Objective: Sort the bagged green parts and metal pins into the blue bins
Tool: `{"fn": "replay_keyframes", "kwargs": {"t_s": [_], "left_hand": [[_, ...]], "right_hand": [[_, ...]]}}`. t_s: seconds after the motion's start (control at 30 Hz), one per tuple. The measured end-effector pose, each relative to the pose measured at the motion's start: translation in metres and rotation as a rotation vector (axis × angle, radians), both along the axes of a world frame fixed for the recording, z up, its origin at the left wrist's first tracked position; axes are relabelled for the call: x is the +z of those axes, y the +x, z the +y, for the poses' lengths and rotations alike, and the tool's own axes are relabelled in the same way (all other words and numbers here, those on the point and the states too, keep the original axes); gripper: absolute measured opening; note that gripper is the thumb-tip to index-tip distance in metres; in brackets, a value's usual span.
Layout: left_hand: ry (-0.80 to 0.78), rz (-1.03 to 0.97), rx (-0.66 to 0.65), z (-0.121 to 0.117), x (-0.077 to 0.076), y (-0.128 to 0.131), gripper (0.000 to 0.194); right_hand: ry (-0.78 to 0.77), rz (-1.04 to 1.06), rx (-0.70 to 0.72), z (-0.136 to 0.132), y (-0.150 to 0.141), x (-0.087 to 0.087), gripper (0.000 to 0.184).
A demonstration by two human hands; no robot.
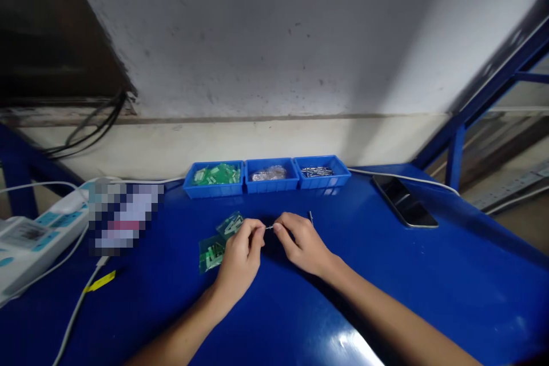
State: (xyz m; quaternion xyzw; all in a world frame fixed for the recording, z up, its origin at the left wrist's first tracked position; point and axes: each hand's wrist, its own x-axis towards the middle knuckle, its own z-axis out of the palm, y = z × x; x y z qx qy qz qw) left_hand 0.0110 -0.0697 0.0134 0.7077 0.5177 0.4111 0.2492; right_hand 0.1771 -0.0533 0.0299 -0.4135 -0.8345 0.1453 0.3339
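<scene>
Above the blue tabletop, my left hand (242,249) and my right hand (302,241) meet almost fingertip to fingertip. Both are closed in a pinch on a thin, silvery metal pin (269,227), whose ends are hidden by the fingers; whether it is a screw is too small to tell. Just beyond my right hand lies a similar loose metal piece (310,217). Beside my left hand are two small clear packets, one (230,224) with pale pieces and a nearer one (211,254) with green and pale pieces.
Three blue bins stand in a row by the wall: one (215,190) holding green packets, one (271,185) clear bags, one (325,182) metal pins. A black phone (404,200) lies right. At left are a power strip (51,226), a blurred-out screen (128,217) and a white cable (76,303).
</scene>
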Motion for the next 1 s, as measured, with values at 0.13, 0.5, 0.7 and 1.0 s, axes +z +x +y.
{"fn": "replay_keyframes", "kwargs": {"t_s": [0.13, 0.5, 0.7, 1.0], "left_hand": [[-0.093, -0.026, -0.006, 0.006, 0.0, -0.003, 0.024], [-0.205, -0.09, -0.065, 0.004, 0.0, -0.005, 0.031], [-0.211, -0.245, -0.151, -0.002, 0.001, -0.007, 0.023], [-0.231, -0.187, -0.128, 0.002, 0.006, -0.008, 0.03]], "right_hand": [[0.067, -0.094, 0.016, 0.0, 0.0, -0.003, 0.017], [0.05, -0.041, 0.063, -0.004, 0.005, -0.003, 0.014], [-0.049, 0.08, -0.116, -0.015, -0.002, 0.006, 0.023], [-0.042, 0.062, -0.039, -0.016, 0.002, 0.001, 0.012]]}}
